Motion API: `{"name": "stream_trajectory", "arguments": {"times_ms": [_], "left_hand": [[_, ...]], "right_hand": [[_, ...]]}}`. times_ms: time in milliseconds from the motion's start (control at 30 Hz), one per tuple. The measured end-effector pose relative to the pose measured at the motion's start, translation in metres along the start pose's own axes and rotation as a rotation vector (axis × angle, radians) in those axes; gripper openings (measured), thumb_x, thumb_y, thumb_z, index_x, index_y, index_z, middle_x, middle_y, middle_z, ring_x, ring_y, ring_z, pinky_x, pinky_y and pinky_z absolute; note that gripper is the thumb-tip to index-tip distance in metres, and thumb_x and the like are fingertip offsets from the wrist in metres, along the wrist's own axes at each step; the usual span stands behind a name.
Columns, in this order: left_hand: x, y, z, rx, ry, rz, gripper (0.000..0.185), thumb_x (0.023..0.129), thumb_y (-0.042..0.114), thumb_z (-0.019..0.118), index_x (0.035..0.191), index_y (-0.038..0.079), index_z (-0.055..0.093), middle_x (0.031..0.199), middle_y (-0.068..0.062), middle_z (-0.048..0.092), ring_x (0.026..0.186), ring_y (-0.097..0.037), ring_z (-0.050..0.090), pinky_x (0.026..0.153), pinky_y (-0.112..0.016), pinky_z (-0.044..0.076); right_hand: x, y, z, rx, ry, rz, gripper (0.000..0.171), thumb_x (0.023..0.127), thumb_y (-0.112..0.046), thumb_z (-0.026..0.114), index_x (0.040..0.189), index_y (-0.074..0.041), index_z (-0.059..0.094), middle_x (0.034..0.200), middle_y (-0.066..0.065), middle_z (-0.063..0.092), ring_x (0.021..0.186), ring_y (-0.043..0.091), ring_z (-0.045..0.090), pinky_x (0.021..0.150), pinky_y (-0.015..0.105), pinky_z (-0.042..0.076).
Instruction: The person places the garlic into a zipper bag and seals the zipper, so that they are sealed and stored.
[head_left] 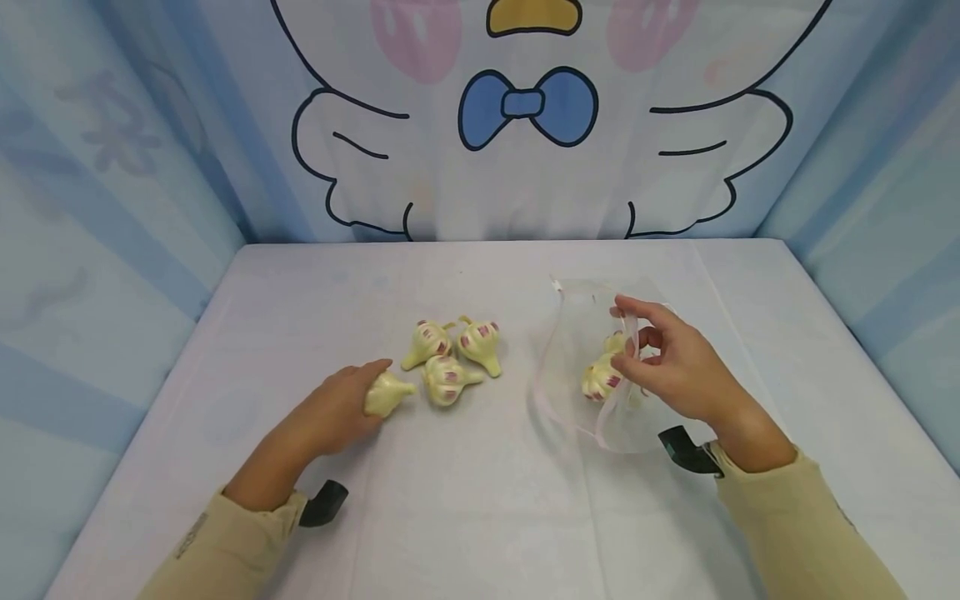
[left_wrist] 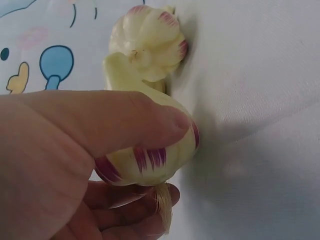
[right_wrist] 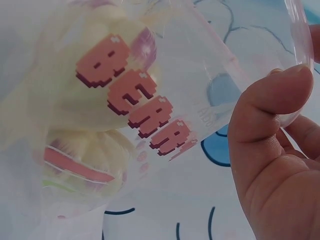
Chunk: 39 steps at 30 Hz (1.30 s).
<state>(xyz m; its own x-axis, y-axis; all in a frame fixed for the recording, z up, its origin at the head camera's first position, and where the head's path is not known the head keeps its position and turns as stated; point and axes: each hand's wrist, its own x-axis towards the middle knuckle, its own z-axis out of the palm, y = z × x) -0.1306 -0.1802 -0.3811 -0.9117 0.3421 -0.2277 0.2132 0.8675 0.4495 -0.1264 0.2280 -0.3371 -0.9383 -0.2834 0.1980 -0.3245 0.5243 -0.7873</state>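
My left hand [head_left: 341, 408] grips a garlic bulb [head_left: 386, 394] at the left of a small cluster. In the left wrist view the thumb [left_wrist: 150, 122] lies across this bulb [left_wrist: 150, 160], whose purple streaks and roots show. Just to its right, three more garlic bulbs [head_left: 444, 379] lie together on the table. My right hand [head_left: 682, 358] pinches the edge of a clear plastic bag [head_left: 558, 367] with pink trim. Inside the bag sit garlic bulbs [head_left: 602, 379], partly hidden by that hand. Pink lettering [right_wrist: 135, 95] is printed on the bag in the right wrist view.
A white cloth covers the table [head_left: 465, 517]. Behind it hangs a curtain [head_left: 525, 183] with a cartoon figure and a blue bow tie. Blue patterned curtains [head_left: 97, 275] stand at both sides. Dark camera mounts [head_left: 324, 503] sit at the wrists.
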Motion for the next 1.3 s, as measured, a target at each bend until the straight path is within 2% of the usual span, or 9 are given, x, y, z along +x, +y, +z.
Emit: {"name": "stream_trajectory", "arguments": {"times_ms": [200,333,500,633,800,1000,1133,1200,1300], "left_hand": [[-0.002,0.003,-0.002,-0.066,0.036,-0.055,0.081,0.087,0.018,0.078,0.15,0.0,0.032,0.12,-0.022,0.059,0.096,-0.029,0.057,0.079,-0.045,0.048],[-0.006,0.01,-0.007,-0.11,0.061,-0.097,0.084,0.083,0.03,0.084,0.146,0.002,0.036,0.113,-0.016,0.061,0.093,-0.026,0.059,0.077,-0.042,0.051],[-0.01,0.019,-0.01,-0.137,0.127,-0.003,0.082,0.079,0.037,0.087,0.144,0.006,0.048,0.119,-0.011,0.063,0.105,-0.027,0.061,0.084,-0.044,0.053],[-0.013,0.028,-0.01,-0.152,0.169,0.083,0.08,0.078,0.037,0.087,0.144,0.009,0.053,0.122,-0.008,0.064,0.104,-0.025,0.062,0.083,-0.042,0.054],[-0.014,0.041,-0.009,-0.189,0.2,0.113,0.08,0.076,0.036,0.089,0.144,0.011,0.055,0.121,-0.009,0.063,0.102,-0.023,0.061,0.078,-0.038,0.054],[-0.009,0.059,-0.003,-0.239,0.2,0.107,0.085,0.072,0.038,0.091,0.143,0.011,0.053,0.132,-0.008,0.058,0.102,-0.023,0.06,0.077,-0.035,0.054],[-0.003,0.074,0.0,-0.27,0.188,0.111,0.086,0.069,0.037,0.093,0.141,0.01,0.054,0.117,-0.004,0.063,0.097,-0.02,0.059,0.074,-0.031,0.052],[0.0,0.082,0.002,-0.275,0.187,0.13,0.085,0.068,0.036,0.094,0.139,0.01,0.056,0.106,-0.002,0.064,0.092,-0.018,0.058,0.072,-0.031,0.051],[0.005,0.091,0.004,-0.272,0.189,0.184,0.084,0.068,0.036,0.094,0.139,0.008,0.057,0.101,-0.001,0.064,0.088,-0.016,0.058,0.072,-0.03,0.051]], "right_hand": [[0.0,0.0,0.0,-0.006,-0.001,0.004,0.068,0.091,-0.001,0.07,0.151,-0.002,0.039,0.141,0.018,0.05,0.086,0.012,0.053,0.063,0.02,0.054],[0.0,-0.001,0.0,-0.007,0.0,-0.004,0.068,0.091,-0.001,0.07,0.151,-0.001,0.039,0.14,0.019,0.051,0.086,0.012,0.053,0.064,0.02,0.054],[0.0,-0.001,0.0,0.005,-0.003,-0.004,0.067,0.091,-0.001,0.07,0.151,0.0,0.04,0.14,0.019,0.051,0.086,0.012,0.053,0.063,0.02,0.054],[0.0,-0.001,0.001,0.011,-0.006,-0.004,0.067,0.09,0.0,0.07,0.15,0.0,0.039,0.139,0.017,0.051,0.085,0.011,0.053,0.063,0.02,0.053],[0.0,-0.003,0.001,-0.002,-0.001,-0.005,0.067,0.09,-0.001,0.07,0.15,0.0,0.04,0.139,0.018,0.052,0.086,0.012,0.053,0.063,0.02,0.053],[0.0,-0.004,0.001,-0.007,0.004,-0.007,0.066,0.09,-0.001,0.07,0.15,0.0,0.04,0.139,0.019,0.052,0.086,0.012,0.053,0.065,0.019,0.053],[0.0,-0.004,0.001,0.011,0.001,-0.02,0.066,0.09,0.001,0.069,0.15,0.001,0.04,0.138,0.02,0.051,0.085,0.011,0.053,0.064,0.019,0.053],[0.0,-0.004,0.001,0.016,0.001,-0.025,0.067,0.09,0.001,0.069,0.15,0.001,0.04,0.138,0.019,0.051,0.085,0.011,0.053,0.064,0.019,0.053],[-0.001,-0.003,0.001,0.018,0.0,-0.03,0.066,0.09,0.001,0.07,0.15,0.001,0.04,0.138,0.019,0.051,0.085,0.011,0.053,0.064,0.018,0.053]]}}
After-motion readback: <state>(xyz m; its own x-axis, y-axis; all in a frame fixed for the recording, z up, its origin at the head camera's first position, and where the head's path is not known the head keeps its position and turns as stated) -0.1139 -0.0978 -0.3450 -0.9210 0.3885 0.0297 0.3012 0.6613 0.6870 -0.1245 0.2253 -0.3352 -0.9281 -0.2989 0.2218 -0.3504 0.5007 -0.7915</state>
